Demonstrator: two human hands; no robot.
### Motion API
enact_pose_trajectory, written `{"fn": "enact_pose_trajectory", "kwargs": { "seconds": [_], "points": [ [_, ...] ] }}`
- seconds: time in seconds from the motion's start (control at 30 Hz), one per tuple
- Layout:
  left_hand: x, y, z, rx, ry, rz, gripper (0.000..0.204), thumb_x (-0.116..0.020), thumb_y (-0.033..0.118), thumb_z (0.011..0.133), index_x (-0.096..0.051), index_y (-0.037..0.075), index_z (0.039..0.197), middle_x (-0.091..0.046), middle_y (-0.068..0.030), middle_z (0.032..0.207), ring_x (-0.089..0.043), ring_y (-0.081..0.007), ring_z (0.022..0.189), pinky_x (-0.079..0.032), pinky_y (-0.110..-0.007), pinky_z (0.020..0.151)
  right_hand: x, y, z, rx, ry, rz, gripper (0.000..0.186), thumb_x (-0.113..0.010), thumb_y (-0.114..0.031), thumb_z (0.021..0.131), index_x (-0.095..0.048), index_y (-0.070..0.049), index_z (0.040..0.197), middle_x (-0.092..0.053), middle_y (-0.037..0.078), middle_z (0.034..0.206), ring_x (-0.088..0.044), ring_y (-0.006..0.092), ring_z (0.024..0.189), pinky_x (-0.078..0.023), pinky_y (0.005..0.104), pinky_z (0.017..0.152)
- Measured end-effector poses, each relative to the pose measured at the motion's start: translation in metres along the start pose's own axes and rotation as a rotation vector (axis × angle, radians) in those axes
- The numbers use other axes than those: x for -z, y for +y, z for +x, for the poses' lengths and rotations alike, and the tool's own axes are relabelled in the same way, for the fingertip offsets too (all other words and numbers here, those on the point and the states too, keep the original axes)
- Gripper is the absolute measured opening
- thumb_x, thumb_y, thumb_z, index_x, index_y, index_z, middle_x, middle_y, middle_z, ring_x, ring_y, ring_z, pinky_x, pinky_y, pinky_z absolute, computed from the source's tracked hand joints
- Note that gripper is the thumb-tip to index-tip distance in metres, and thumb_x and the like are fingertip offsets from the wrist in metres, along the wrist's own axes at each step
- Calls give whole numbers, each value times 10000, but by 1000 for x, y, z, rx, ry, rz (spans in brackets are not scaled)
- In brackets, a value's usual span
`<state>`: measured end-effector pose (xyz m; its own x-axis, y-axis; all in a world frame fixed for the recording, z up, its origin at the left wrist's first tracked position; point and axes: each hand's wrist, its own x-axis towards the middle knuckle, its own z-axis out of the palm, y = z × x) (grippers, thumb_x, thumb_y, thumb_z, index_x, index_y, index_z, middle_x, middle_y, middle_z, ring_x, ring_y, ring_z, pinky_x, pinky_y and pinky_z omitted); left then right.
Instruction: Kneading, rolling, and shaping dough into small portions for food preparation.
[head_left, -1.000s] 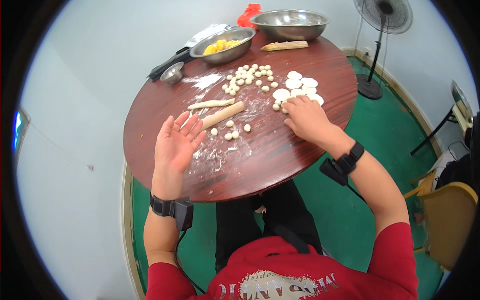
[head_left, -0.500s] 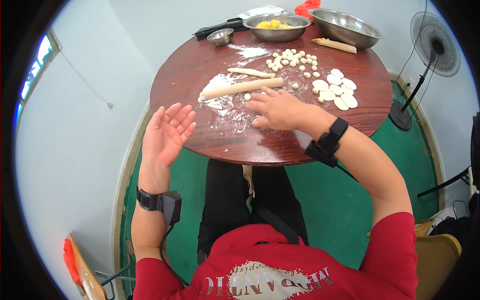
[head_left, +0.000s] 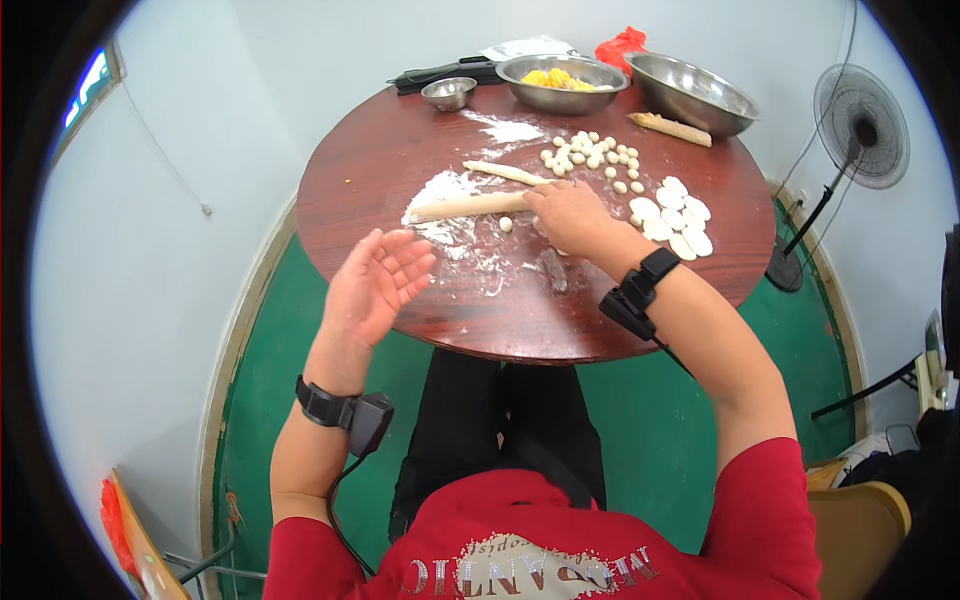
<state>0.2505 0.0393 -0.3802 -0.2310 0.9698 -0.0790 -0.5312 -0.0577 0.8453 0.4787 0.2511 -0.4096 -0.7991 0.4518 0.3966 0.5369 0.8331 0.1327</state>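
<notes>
My right hand [head_left: 575, 218] is at the right end of a pale wooden rolling pin [head_left: 470, 206], with its fingers curled over that end and hiding it. My left hand [head_left: 382, 282] hovers open above the table's near left edge, palm up and fingers apart, holding nothing. A single dough ball [head_left: 505, 224] sits just in front of the pin. Behind the pin lies a thin dough strip [head_left: 505, 172]. White flour [head_left: 445, 187] spreads around and under the pin. Farther right are several small dough balls [head_left: 588, 150] and a cluster of flat round dough wrappers [head_left: 690, 243].
The round dark-red table [head_left: 345, 180] carries a small metal bowl [head_left: 449, 93], a metal basin [head_left: 520, 85] with yellow food, a large tilted basin [head_left: 690, 90] and a pale stick-like thing [head_left: 672, 129] at the back. A standing fan [head_left: 860, 125] is at the right.
My right hand has gone from lying spread in front of the pin to closing on its right end. The left hand has moved right, toward the table. The whole view has shifted slightly.
</notes>
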Motion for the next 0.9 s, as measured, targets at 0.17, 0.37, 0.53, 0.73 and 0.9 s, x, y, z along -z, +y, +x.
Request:
{"fn": "enact_pose_trajectory", "kwargs": {
  "seconds": [0.17,0.37,0.53,0.73,0.9],
  "points": [
    [5,-5,-5,22,15,98,369,-420,329,1031,-597,23,1137,-673,-159,1088,-656,-254,985,-533,-376,848,-12,0,44,6,-125,-25,170,-568,-122,876,-706,-88,968,-704,93,950,-611,284,1010,-461,425,868],
    [-16,-2,10,-16,1,536,325,-537,289,990,-612,23,1160,-661,-108,1127,-623,-192,1028,-504,-348,884,-8,6,55,26,-219,-133,183,-629,-163,840,-718,-81,977,-702,112,952,-611,296,1031,-487,440,855],
    [-77,-42,40,-356,-512,1369,526,-566,345,964,-493,34,1382,-487,-198,1406,-422,-311,1349,-330,-419,1118,24,40,31,-211,-111,203,226,-638,-193,831,-652,-30,985,-686,176,931,-642,356,932,-512,461,822],
    [-132,-97,75,-529,-797,1919,675,-401,548,974,-354,111,1485,-234,-229,1555,-164,-472,1442,-127,-725,1095,86,59,-42,-403,-28,376,261,-644,-210,833,-594,10,965,-671,207,928,-647,381,887,-496,458,770],
    [-104,-95,104,-436,-692,2166,709,-402,570,968,-332,106,1500,-163,-209,1593,-84,-417,1482,-53,-697,1124,93,63,-100,-420,51,543,260,-655,-180,828,-592,8,996,-652,201,881,-637,363,839,-486,434,734]
  ]
}}
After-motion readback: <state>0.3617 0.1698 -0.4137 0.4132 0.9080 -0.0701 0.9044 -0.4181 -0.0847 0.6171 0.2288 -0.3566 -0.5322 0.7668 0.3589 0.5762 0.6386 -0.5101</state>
